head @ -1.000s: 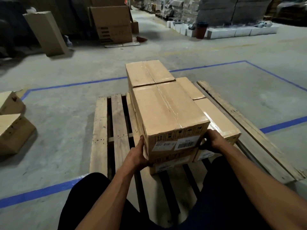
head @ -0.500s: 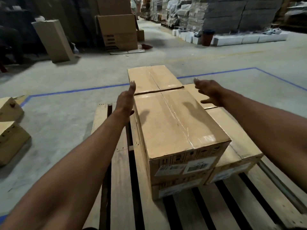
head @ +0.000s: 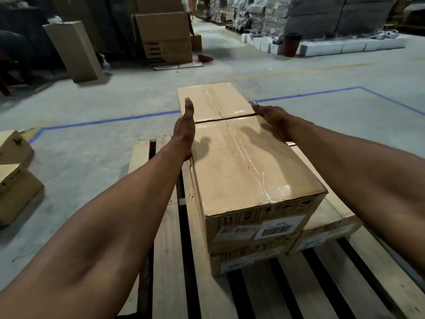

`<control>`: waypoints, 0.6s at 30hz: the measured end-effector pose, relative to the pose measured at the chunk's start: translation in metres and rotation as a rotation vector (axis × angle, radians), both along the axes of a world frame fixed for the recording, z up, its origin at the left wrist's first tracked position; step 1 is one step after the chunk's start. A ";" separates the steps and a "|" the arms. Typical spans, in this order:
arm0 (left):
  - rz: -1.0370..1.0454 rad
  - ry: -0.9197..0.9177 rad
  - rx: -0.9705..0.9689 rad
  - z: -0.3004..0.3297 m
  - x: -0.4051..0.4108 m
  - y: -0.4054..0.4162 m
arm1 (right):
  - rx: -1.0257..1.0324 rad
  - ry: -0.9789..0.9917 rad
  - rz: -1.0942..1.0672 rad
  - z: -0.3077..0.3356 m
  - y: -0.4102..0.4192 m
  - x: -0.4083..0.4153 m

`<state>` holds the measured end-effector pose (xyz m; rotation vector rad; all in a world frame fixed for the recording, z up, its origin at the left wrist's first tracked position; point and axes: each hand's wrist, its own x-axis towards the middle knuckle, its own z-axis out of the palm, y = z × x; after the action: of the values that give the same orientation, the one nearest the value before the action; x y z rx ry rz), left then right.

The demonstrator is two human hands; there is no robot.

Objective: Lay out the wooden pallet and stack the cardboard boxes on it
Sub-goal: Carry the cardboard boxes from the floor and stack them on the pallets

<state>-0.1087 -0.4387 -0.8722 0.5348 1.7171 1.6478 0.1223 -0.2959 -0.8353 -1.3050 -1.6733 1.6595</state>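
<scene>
On the wooden pallet [head: 170, 249], laid flat on the concrete floor [head: 80, 169], the cardboard boxes sit in 2 layers. Top near box [head: 250, 171] rests on a lower box [head: 248, 259]; top far box [head: 216, 100] butts against its far end. To the right, low boxes [head: 331, 217] sit just beside the stack.

Left hand [head: 185, 127] lies flat along the left edge of the top near box, fingers [head: 189, 107] straight, reaching past the seam onto the far box. Right hand [head: 273, 118] is at the right far corner, fingers straight too. Both released, gripping nothing, prob. squaring up or about to take the far box; can't tell which.

Risks: the stack sits left of pallet centre, w/ bare slats near and left. A one-sided shove could skew the top box off the one below, or slide it toward a slat gap. Glossy tape on top may let palms slip.

Labels: near end shows handling pictograms (up-arrows, umbrella etc.) + 2 white barcode stickers [head: 278, 227]; text too blurred to read. No brand legible.

Spare boxes [head: 13, 187] wait on the floor far left.
</scene>
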 end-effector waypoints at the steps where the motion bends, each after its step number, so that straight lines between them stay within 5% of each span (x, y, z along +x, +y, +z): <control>1: 0.005 -0.002 0.006 0.000 0.001 0.000 | -0.002 0.013 -0.005 0.000 0.000 0.000; 18: 0.135 0.222 -0.137 0.024 0.028 -0.015 | 0.081 0.009 -0.178 0.003 -0.002 -0.008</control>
<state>-0.0810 -0.4533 -0.8482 0.5641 2.0518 1.5961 0.1143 -0.2978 -0.8326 -1.3625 -1.5536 1.4773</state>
